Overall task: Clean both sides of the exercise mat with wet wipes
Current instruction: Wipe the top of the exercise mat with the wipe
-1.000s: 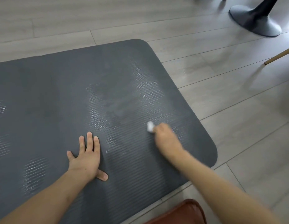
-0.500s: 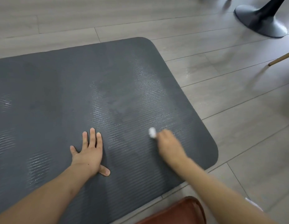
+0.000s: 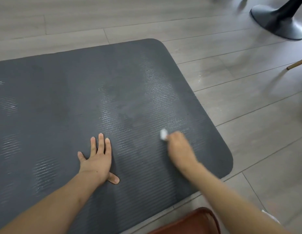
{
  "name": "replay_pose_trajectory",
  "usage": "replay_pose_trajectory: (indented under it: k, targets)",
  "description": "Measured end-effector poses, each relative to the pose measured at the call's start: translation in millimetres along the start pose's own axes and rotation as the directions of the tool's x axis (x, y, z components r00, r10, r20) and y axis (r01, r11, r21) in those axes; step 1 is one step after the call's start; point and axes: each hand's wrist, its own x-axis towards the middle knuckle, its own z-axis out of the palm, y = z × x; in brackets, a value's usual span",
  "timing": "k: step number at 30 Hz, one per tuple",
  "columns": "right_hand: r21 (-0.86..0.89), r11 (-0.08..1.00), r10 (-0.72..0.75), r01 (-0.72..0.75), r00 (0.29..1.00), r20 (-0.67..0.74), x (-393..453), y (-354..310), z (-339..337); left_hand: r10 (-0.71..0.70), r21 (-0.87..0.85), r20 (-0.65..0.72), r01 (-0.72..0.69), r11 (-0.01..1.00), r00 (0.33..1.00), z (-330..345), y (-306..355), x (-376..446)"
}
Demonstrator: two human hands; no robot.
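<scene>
A dark grey ribbed exercise mat (image 3: 65,102) lies flat on the pale plank floor (image 3: 248,132), filling the left and centre of the frame. Its long axis runs off the left edge and ends in a rounded short edge toward the right, tilted so that end slants from upper centre to lower right. Glossy wet streaks cross its ribs. At lower centre the left hand (image 3: 97,159) lies palm down on the mat, fingers straight and pointing up the frame, thumb spread out. To its right the right hand (image 3: 179,147), blurred, has its fingers curled round a small white wet wipe (image 3: 163,134) that touches the mat. A brown rounded object (image 3: 194,223) sits at the bottom edge; a dark pedestal base (image 3: 278,24) stands upper right.
</scene>
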Motion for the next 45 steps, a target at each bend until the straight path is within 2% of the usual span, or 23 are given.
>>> replay_pose_trajectory:
  k: [2, 4, 6, 8, 10, 11, 13, 15, 17, 19, 21, 23, 24, 25, 27, 29, 30, 33, 35, 36, 39, 42, 45]
  targets:
    - [-0.063, 0.947, 0.306, -0.315, 0.944, -0.123, 32.9, 39.5, -22.3, -0.004, -0.001, 0.010, 0.004, 1.000, 1.000, -1.0, 1.1, 0.3]
    - [-0.067, 0.899, 0.409, -0.433, 0.884, -0.224, 42.3, 30.6, -16.1, -0.006, 0.011, 0.008, 0.006, 1.000, 1.000, -1.0, 0.8, 0.5]
    - [-0.021, 0.953, 0.298, -0.303, 0.944, -0.139, 25.2, -25.3, 16.8, -0.004, 0.011, 0.013, 0.004, 1.000, 1.000, -0.2, 0.5, 0.6]
    - [0.026, 0.999, -0.025, 0.025, 1.000, 0.004, -3.8, -77.4, 43.8, -0.002, 0.011, 0.000, 0.002, 1.000, 1.000, 0.5, -0.6, 1.3]
    - [0.033, 0.964, -0.264, 0.262, 0.960, 0.096, -3.9, -76.6, 46.4, -0.005, 0.010, 0.001, 0.005, 1.000, 1.000, 0.2, -0.7, 0.8]
    - [0.007, 0.970, -0.241, 0.241, 0.968, 0.075, 11.2, -56.6, 38.8, -0.003, 0.014, 0.004, 0.003, 1.000, 1.000, -0.1, -0.4, 0.9]
    - [-0.094, 0.995, 0.030, -0.028, 0.999, 0.015, 49.2, -4.3, 11.2, 0.003, 0.022, 0.004, -0.003, 1.000, 1.000, -0.2, -0.4, 0.0]
    - [-0.114, 0.939, 0.310, -0.325, 0.942, -0.130, 75.5, 44.5, -13.0, 0.002, 0.022, 0.002, -0.002, 1.000, 1.000, -0.1, 0.1, -0.1]
    - [-0.097, 0.903, 0.392, -0.418, 0.895, -0.212, 79.9, 38.8, -13.0, 0.000, 0.034, -0.005, 0.000, 0.999, 1.000, 0.7, 0.0, 0.8]
    - [-0.071, 0.948, 0.297, -0.310, 0.944, -0.145, 60.7, -16.2, 13.8, -0.003, 0.031, -0.006, 0.003, 1.000, 1.000, 1.2, -0.6, 1.5]
    - [-0.003, 0.999, 0.045, -0.045, 0.999, 0.002, 23.4, -72.6, 44.2, -0.001, 0.021, -0.008, 0.001, 1.000, 1.000, 0.8, -1.1, 1.7]
    - [0.032, 0.973, -0.229, 0.227, 0.966, 0.122, 7.9, -87.3, 53.2, -0.004, 0.006, -0.008, 0.004, 1.000, 1.000, 0.3, -0.9, 0.4]
    - [0.027, 0.964, -0.265, 0.264, 0.957, 0.119, 19.7, -74.5, 46.7, -0.004, 0.004, -0.008, 0.004, 1.000, 1.000, -0.1, -0.3, 0.2]
    - [-0.013, 0.980, -0.196, 0.198, 0.976, 0.097, 36.9, -53.5, 38.7, -0.003, 0.007, -0.009, 0.003, 1.000, 1.000, 0.0, 0.2, 0.6]
    - [-0.082, 0.991, 0.102, -0.102, 0.995, 0.001, 73.9, -11.5, 15.6, -0.007, 0.011, -0.008, 0.008, 1.000, 1.000, 0.3, 1.4, 1.2]
    - [-0.074, 0.938, 0.327, -0.340, 0.934, -0.142, 93.8, 9.6, 7.1, -0.009, 0.018, -0.003, 0.009, 1.000, 1.000, 0.6, 2.1, 1.0]
    - [-0.061, 0.929, 0.353, -0.366, 0.922, -0.156, 94.6, -5.4, 12.0, -0.009, 0.022, -0.003, 0.009, 1.000, 1.000, 0.5, 1.9, 1.0]
    - [0.026, 0.997, 0.069, -0.068, 0.997, -0.043, 66.5, -80.6, 54.5, -0.008, 0.019, 0.003, 0.008, 1.000, 1.000, -0.2, 1.3, 0.8]
    - [0.036, 0.977, -0.212, 0.209, 0.973, 0.087, 49.6, -99.6, 65.1, -0.011, 0.024, 0.000, 0.011, 1.000, 1.000, -0.1, 1.0, 0.4]
    - [0.023, 0.965, -0.261, 0.260, 0.960, 0.099, 57.3, -89.1, 59.5, -0.010, 0.025, -0.001, 0.010, 1.000, 1.000, 0.3, 0.9, 0.6]
    - [-0.071, 0.995, 0.067, -0.068, 0.998, -0.019, 97.2, -26.5, 22.8, 0.003, 0.014, -0.001, -0.003, 1.000, 1.000, 1.1, 0.1, 1.6]
    - [-0.050, 0.940, 0.323, -0.336, 0.930, -0.176, 109.8, -1.1, 10.2, 0.006, 0.011, 0.000, -0.006, 1.000, 1.000, 1.2, -0.7, 2.1]
    - [0.037, 0.978, 0.209, -0.207, 0.976, -0.067, 76.7, -75.3, 46.5, 0.006, 0.018, 0.000, -0.006, 1.000, 1.000, 1.3, -1.1, 3.0]
